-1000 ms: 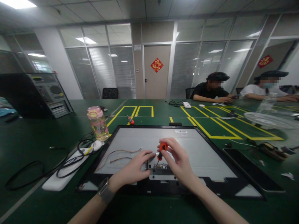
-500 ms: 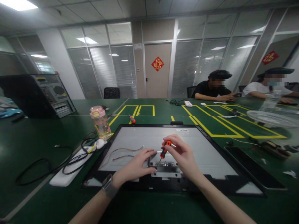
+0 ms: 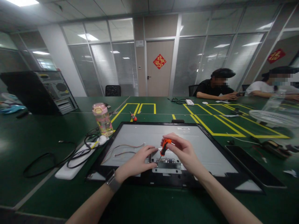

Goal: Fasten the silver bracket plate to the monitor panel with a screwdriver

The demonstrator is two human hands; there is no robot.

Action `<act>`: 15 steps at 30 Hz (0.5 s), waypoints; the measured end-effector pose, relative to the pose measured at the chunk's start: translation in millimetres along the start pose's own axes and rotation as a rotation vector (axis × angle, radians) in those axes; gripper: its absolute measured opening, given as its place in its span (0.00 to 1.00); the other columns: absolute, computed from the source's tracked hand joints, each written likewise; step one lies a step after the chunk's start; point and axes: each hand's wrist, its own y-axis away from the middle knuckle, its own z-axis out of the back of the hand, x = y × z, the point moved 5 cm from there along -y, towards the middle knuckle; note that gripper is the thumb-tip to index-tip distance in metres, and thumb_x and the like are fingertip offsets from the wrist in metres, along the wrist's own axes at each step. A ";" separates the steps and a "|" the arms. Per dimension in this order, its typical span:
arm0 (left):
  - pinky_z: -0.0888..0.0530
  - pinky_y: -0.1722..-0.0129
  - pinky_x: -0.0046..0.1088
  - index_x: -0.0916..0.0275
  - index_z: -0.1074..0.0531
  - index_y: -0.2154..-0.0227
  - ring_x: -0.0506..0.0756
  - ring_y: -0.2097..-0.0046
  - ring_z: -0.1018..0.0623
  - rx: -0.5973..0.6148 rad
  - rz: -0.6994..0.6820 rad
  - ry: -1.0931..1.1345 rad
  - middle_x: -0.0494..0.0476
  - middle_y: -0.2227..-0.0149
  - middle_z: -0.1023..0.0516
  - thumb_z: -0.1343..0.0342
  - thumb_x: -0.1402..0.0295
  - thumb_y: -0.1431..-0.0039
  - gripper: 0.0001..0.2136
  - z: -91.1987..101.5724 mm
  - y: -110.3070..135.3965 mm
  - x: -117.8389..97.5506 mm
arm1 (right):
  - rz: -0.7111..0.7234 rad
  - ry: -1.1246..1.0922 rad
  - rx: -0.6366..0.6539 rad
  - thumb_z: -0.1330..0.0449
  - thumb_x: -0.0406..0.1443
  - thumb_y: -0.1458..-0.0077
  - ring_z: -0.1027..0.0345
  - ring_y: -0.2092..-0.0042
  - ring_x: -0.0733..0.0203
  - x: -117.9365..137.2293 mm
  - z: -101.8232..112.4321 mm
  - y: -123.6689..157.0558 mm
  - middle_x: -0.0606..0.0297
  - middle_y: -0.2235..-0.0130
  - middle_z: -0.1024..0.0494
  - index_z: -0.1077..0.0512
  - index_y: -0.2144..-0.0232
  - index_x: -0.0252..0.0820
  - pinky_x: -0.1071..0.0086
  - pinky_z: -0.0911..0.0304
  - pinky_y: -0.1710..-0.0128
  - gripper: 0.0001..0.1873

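Note:
A monitor panel [image 3: 205, 152] lies face down on the green table, its grey metal back up inside a black frame. My right hand [image 3: 183, 151] pinches a small orange-handled screwdriver [image 3: 163, 147], its tip down on a small metal circuit-board bracket [image 3: 167, 165] near the panel's front edge. Beside the bracket's left end, my left hand [image 3: 137, 162] rests on the panel with curled fingers touching it; I wear a watch on that wrist. Thin coloured wires [image 3: 123, 149] run across the panel to the left.
A pink-lidded bottle [image 3: 102, 119], black cables [image 3: 70, 155] on a white pad, and a computer case [image 3: 39, 91] are at left. A red screwdriver [image 3: 134, 117] lies beyond the panel. A black slab [image 3: 254, 169] lies at right. Two people sit at the far right.
The view shifted slightly, so the panel sits a bit higher and to the right. My right hand tilted the screwdriver a little; both hands stay at the bracket.

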 end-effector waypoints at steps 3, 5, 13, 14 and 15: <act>0.39 0.39 0.40 0.57 0.36 0.41 0.61 0.40 0.35 0.000 -0.007 -0.002 0.60 0.41 0.35 0.40 0.66 0.42 0.25 0.7 0.3 -1.8 | -0.047 0.004 0.014 0.42 0.39 0.39 0.27 0.58 0.58 -2.7 1.3 1.2 0.62 0.58 0.23 0.26 0.52 0.51 0.59 0.31 0.52 0.13; 0.38 0.39 0.39 0.57 0.35 0.42 0.60 0.41 0.34 0.003 -0.017 -0.007 0.60 0.41 0.35 0.40 0.66 0.42 0.24 0.7 0.3 -3.4 | -0.059 -0.005 0.021 0.43 0.40 0.38 0.27 0.56 0.57 -3.3 0.6 1.3 0.61 0.57 0.23 0.25 0.54 0.50 0.58 0.33 0.51 0.12; 0.40 0.38 0.41 0.56 0.36 0.40 0.61 0.39 0.36 0.020 -0.008 0.002 0.60 0.38 0.38 0.42 0.62 0.40 0.25 -0.2 1.5 0.0 | -0.052 -0.076 0.021 0.40 0.39 0.41 0.27 0.59 0.60 -9.7 1.3 0.7 0.64 0.61 0.24 0.23 0.60 0.49 0.63 0.30 0.57 0.08; 0.40 0.38 0.41 0.55 0.37 0.40 0.61 0.38 0.36 0.025 -0.012 0.004 0.60 0.38 0.39 0.42 0.62 0.39 0.25 -0.1 1.7 0.1 | -0.067 -0.074 0.021 0.41 0.40 0.40 0.27 0.58 0.59 -10.7 1.9 1.2 0.63 0.60 0.23 0.24 0.56 0.50 0.62 0.30 0.56 0.10; 0.41 0.37 0.41 0.55 0.37 0.40 0.61 0.38 0.36 0.030 -0.019 0.004 0.60 0.38 0.39 0.42 0.63 0.39 0.25 0.0 1.8 -0.1 | -0.078 -0.075 0.021 0.41 0.41 0.39 0.27 0.56 0.58 -10.8 2.4 1.7 0.62 0.58 0.22 0.25 0.54 0.50 0.61 0.31 0.54 0.12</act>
